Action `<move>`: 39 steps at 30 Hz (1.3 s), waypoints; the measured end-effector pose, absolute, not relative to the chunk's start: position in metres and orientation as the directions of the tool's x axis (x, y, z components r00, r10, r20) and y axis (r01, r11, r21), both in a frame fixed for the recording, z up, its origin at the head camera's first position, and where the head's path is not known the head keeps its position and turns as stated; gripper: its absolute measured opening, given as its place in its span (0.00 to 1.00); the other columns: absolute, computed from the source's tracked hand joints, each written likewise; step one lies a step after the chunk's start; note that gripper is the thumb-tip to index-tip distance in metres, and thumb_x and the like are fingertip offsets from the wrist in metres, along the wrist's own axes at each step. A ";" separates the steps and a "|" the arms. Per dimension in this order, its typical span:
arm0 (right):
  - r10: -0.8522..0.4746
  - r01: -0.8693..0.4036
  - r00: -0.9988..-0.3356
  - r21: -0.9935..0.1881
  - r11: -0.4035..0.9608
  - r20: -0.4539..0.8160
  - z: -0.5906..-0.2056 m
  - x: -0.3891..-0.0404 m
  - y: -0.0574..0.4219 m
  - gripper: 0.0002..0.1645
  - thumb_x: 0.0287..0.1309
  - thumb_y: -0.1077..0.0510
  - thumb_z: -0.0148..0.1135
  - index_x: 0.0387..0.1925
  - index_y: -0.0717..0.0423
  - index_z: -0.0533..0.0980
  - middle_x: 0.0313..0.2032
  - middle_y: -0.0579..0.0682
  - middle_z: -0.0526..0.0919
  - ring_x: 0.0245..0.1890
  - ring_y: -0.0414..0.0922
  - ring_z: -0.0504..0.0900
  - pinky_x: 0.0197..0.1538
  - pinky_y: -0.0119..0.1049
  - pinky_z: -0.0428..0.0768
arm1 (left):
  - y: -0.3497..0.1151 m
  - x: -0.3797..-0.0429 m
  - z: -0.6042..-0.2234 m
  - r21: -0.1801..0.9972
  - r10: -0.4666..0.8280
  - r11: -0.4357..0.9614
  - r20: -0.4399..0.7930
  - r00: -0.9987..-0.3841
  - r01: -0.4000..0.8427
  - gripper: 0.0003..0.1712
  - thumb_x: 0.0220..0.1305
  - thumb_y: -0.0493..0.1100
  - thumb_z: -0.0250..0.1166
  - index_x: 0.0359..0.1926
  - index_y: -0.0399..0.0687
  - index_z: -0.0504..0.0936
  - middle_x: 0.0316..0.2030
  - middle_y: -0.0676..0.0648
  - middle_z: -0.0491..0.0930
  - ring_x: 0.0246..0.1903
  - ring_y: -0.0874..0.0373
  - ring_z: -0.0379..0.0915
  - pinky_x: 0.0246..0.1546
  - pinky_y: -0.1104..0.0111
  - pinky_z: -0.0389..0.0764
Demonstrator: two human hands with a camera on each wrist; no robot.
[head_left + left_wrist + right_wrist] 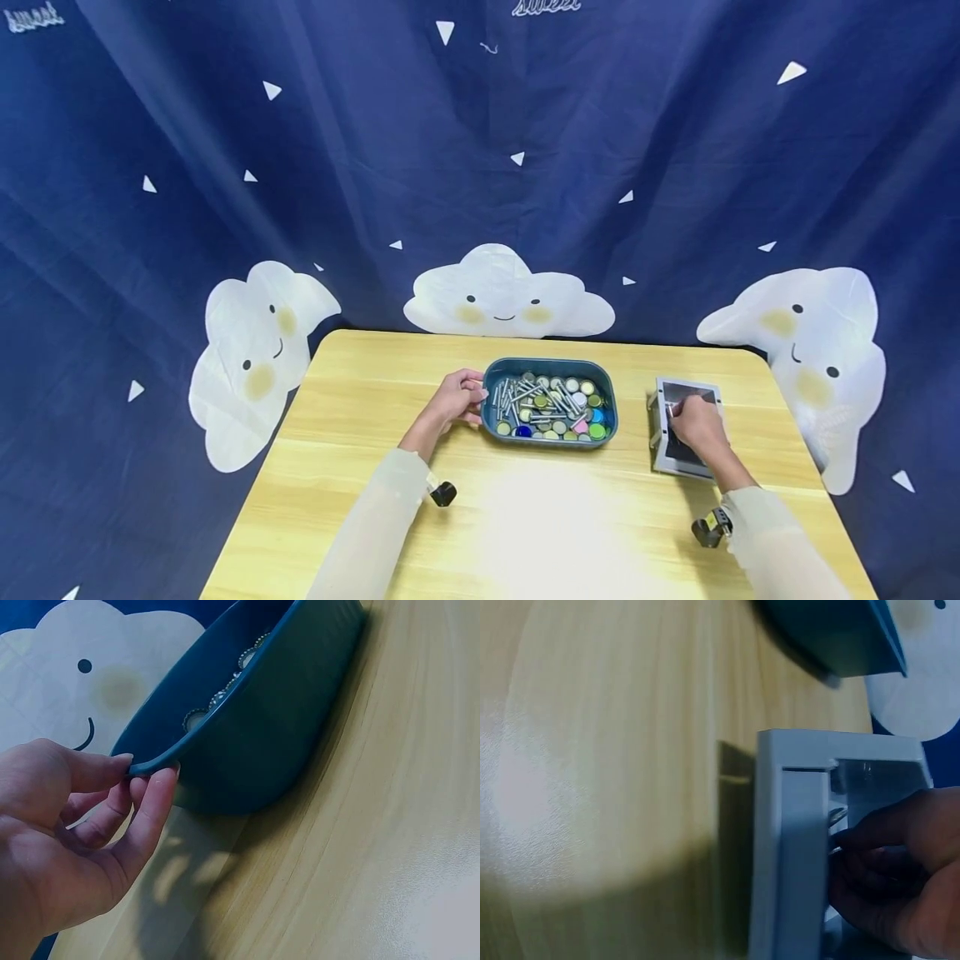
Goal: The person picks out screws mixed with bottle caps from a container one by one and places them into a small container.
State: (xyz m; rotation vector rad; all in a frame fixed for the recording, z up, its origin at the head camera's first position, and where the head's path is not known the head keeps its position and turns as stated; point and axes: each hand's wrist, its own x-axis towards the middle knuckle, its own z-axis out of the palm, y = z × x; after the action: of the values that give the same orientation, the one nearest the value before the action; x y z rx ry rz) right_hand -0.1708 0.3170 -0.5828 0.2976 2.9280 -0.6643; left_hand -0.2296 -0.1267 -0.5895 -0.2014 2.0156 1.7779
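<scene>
My left hand (456, 398) pinches the left rim of a dark teal plastic bin (247, 742) between thumb and fingers. Inside the bin lie several silver bolts (553, 408) and many bottle caps (597, 432) in gold, silver, blue, green and pink. To the right, my right hand (697, 423) reaches into a grey open-topped box (660, 462) with a pale frame. Its curled fingers pinch a small silver metal piece (837, 817), mostly hidden by the fingers and the box wall.
Both containers stand on a light wooden table (360, 375), the bin left of the grey box. Behind the table hangs a dark blue curtain (420, 183) with white clouds. Bright glare covers the table's front middle.
</scene>
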 end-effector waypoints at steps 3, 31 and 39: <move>0.160 0.213 -0.974 -0.404 0.890 -0.160 -0.588 -0.171 0.317 0.06 0.48 0.66 0.59 0.21 0.59 0.80 0.25 0.58 0.82 0.29 0.55 0.78 0.31 0.50 0.80 | -0.127 -0.229 -0.589 0.904 0.174 0.162 -0.420 -0.890 -0.395 0.26 0.69 0.33 0.64 0.67 0.37 0.73 0.42 0.46 0.75 0.33 0.54 0.78 0.28 0.61 0.92; 0.175 0.124 -0.980 -0.407 0.905 0.091 -0.552 -0.168 0.300 0.24 0.49 0.69 0.50 0.08 0.45 0.55 0.11 0.41 0.55 0.19 0.47 0.60 0.21 0.38 0.59 | -0.127 -0.228 -0.589 0.903 0.171 0.161 -0.423 -0.890 -0.398 0.25 0.70 0.34 0.64 0.67 0.39 0.74 0.42 0.46 0.75 0.33 0.54 0.79 0.28 0.61 0.92; 0.128 -0.022 -0.935 -0.415 0.910 0.331 -0.532 -0.172 0.269 0.08 0.54 0.70 0.56 0.26 0.69 0.80 0.25 0.66 0.83 0.27 0.63 0.83 0.31 0.63 0.83 | -0.126 -0.228 -0.590 0.900 0.161 0.164 -0.427 -0.890 -0.403 0.25 0.70 0.33 0.65 0.66 0.39 0.74 0.42 0.46 0.75 0.33 0.54 0.78 0.31 0.58 0.93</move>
State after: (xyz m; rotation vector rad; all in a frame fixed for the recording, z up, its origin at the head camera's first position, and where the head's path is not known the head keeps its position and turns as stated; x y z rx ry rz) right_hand -0.1721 0.2692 -0.5322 0.0980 3.4180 -0.7498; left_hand -0.2277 -0.1260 -0.5896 -0.2293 2.0203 1.7740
